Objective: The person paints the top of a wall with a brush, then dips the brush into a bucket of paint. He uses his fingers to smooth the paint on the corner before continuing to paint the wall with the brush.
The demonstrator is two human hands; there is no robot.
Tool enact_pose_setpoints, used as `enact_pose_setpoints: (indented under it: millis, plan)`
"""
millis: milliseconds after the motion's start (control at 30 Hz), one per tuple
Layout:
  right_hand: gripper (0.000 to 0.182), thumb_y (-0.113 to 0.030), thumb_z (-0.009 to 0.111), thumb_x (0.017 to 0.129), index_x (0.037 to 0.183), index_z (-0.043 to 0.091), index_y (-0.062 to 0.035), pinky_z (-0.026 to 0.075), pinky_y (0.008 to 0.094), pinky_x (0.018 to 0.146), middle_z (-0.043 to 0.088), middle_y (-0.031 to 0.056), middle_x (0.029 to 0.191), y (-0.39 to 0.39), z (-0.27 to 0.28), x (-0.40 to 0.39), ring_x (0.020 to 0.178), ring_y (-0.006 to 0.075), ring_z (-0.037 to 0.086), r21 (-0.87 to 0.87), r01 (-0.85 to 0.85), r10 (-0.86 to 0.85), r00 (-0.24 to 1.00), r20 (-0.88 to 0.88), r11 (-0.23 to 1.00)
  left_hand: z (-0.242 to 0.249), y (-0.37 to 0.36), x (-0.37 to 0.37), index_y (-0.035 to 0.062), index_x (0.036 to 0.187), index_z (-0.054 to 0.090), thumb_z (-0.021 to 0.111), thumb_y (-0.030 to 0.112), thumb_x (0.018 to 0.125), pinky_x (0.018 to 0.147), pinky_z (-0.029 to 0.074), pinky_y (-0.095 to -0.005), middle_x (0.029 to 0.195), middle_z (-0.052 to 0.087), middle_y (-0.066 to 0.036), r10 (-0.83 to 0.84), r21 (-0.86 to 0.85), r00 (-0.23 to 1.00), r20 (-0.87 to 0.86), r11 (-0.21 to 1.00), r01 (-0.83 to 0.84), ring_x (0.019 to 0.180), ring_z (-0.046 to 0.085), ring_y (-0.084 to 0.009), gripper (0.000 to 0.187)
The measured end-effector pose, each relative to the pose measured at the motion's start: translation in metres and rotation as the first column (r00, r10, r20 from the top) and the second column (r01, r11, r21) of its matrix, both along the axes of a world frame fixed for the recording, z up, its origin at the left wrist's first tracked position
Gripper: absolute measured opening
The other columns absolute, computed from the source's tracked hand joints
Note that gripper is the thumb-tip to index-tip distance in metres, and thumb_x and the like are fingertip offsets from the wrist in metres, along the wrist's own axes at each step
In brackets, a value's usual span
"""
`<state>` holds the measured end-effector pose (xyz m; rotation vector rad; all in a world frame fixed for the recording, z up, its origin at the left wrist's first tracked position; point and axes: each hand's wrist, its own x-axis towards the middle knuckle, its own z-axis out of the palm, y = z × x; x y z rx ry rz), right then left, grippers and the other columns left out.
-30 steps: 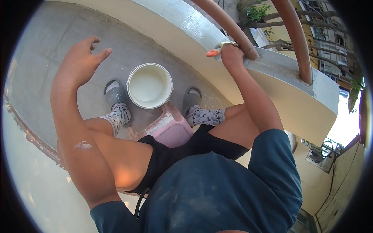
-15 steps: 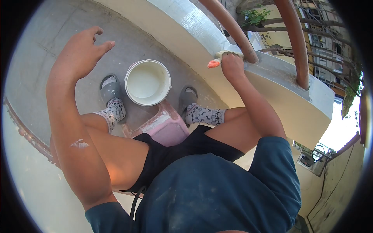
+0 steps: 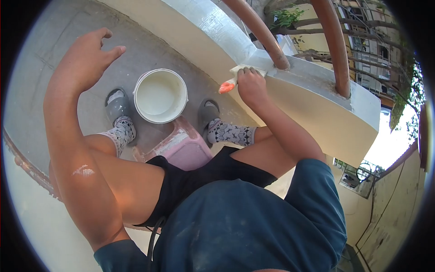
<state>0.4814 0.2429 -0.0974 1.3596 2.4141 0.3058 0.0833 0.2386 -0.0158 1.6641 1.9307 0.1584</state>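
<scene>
My right hand (image 3: 251,86) grips a paintbrush (image 3: 227,86) with an orange-tipped, paint-smeared handle. It is at the inner edge of the low wall's ledge (image 3: 312,75), beside the base of a brown rail post. My fingers hide part of the brush, and its pale end points toward the ledge. Away to the left, my left hand (image 3: 84,59) hangs in the air over the floor, thumb and fingers apart, holding nothing. Between my feet stands a white bucket (image 3: 137,97) with whitish paint inside.
I sit with a pink plastic stool (image 3: 190,152) between my legs. Two brown rail posts (image 3: 260,34) rise from the ledge. Grey slippers (image 3: 118,106) flank the bucket on the grey floor (image 3: 41,86). Branches and buildings show beyond the rail.
My right hand with the paintbrush has drawn back from the rail post's base toward the ledge's inner edge. The whole view has shifted slightly; my left hand keeps its pose.
</scene>
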Motion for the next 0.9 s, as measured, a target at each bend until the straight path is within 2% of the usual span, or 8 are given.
enact_pose_setpoints:
  millis: [133, 267, 333, 600, 667, 800, 867, 900]
  plan:
    - [0.013, -0.005, 0.054, 0.075, 0.084, 0.060, 0.0018, 0.051, 0.0393, 0.078, 0.063, 0.0171, 0.087, 0.004, 0.016, -0.004, 0.088, 0.0311, 0.062, 0.088, -0.012, 0.023, 0.991, -0.129, 0.996, 0.006, 0.000, 0.004, 0.0025, 0.128, 0.052, 0.061, 0.036, 0.086, 0.094, 0.044, -0.0400, 0.123, 0.056, -0.024, 0.024, 0.015, 1.000, -0.018, 1.000, -0.024, 0.111, 0.057, -0.0359, 0.055]
    - [0.016, -0.010, 0.057, 0.074, 0.081, 0.063, 0.0018, 0.051, 0.0379, 0.077, 0.064, 0.0164, 0.083, 0.012, 0.005, 0.015, 0.084, 0.0287, 0.063, 0.086, 0.040, -0.033, 0.997, -0.073, 0.995, 0.007, 0.001, 0.012, 0.0023, 0.128, 0.052, 0.060, 0.036, 0.086, 0.095, 0.044, -0.0407, 0.124, 0.056, -0.024, 0.018, -0.033, 1.000, -0.020, 0.999, -0.019, 0.114, 0.056, -0.0362, 0.054]
    - [0.018, -0.011, 0.056, 0.073, 0.082, 0.064, 0.0032, 0.050, 0.0394, 0.078, 0.063, 0.0175, 0.083, -0.007, -0.001, 0.013, 0.084, 0.0307, 0.062, 0.073, -0.070, 0.067, 0.997, 0.038, 0.995, 0.010, 0.002, 0.014, 0.0024, 0.128, 0.052, 0.060, 0.036, 0.086, 0.095, 0.044, -0.0407, 0.124, 0.056, -0.024, 0.014, -0.028, 1.000, -0.019, 0.999, -0.014, 0.114, 0.056, -0.0363, 0.054]
    - [0.019, -0.010, 0.057, 0.072, 0.083, 0.063, 0.0038, 0.050, 0.0393, 0.080, 0.063, 0.0193, 0.084, -0.009, 0.020, -0.002, 0.089, 0.0335, 0.062, 0.105, -0.099, 0.111, 0.988, -0.109, 0.990, 0.004, 0.005, 0.017, 0.0018, 0.128, 0.051, 0.062, 0.036, 0.087, 0.090, 0.046, -0.0394, 0.121, 0.057, -0.025, -0.009, 0.005, 1.000, -0.010, 1.000, 0.009, 0.108, 0.058, -0.0354, 0.055]
    - [0.018, -0.007, 0.054, 0.074, 0.088, 0.059, 0.0037, 0.049, 0.0387, 0.084, 0.064, 0.0205, 0.096, -0.005, 0.024, 0.001, 0.099, 0.0331, 0.062, 0.028, 0.030, -0.029, 0.998, -0.049, 0.999, 0.002, 0.006, 0.016, 0.0020, 0.128, 0.051, 0.062, 0.036, 0.087, 0.090, 0.046, -0.0394, 0.121, 0.057, -0.025, -0.013, 0.018, 1.000, -0.003, 1.000, 0.013, 0.108, 0.058, -0.0353, 0.055]
    - [0.019, -0.008, 0.055, 0.075, 0.089, 0.059, 0.0042, 0.049, 0.0381, 0.085, 0.063, 0.0209, 0.098, -0.029, 0.023, 0.003, 0.099, 0.0328, 0.062, 0.064, -0.073, 0.068, 0.995, 0.072, 0.995, 0.007, 0.007, 0.016, 0.0015, 0.130, 0.050, 0.060, 0.037, 0.086, 0.095, 0.044, -0.0401, 0.124, 0.056, -0.025, -0.006, -0.023, 1.000, -0.002, 1.000, 0.006, 0.113, 0.056, -0.0352, 0.057]
    - [0.016, -0.009, 0.056, 0.073, 0.081, 0.062, 0.0031, 0.050, 0.0383, 0.081, 0.062, 0.0195, 0.082, -0.038, 0.032, 0.000, 0.087, 0.0329, 0.062, -0.045, -0.064, 0.061, 0.996, -0.061, 0.997, 0.004, 0.008, 0.016, 0.0015, 0.130, 0.051, 0.060, 0.037, 0.086, 0.095, 0.044, -0.0398, 0.124, 0.055, -0.025, -0.008, -0.014, 1.000, -0.006, 1.000, 0.008, 0.114, 0.056, -0.0350, 0.057]
    - [0.016, -0.009, 0.056, 0.073, 0.081, 0.062, 0.0031, 0.050, 0.0383, 0.081, 0.062, 0.0195, 0.082, -0.039, 0.039, -0.001, 0.087, 0.0329, 0.062, -0.046, -0.058, 0.055, 0.997, -0.059, 0.997, 0.003, 0.008, 0.016, 0.0015, 0.130, 0.051, 0.060, 0.037, 0.086, 0.095, 0.044, -0.0398, 0.124, 0.055, -0.025, -0.014, -0.015, 1.000, -0.004, 1.000, 0.014, 0.114, 0.056, -0.0350, 0.057]
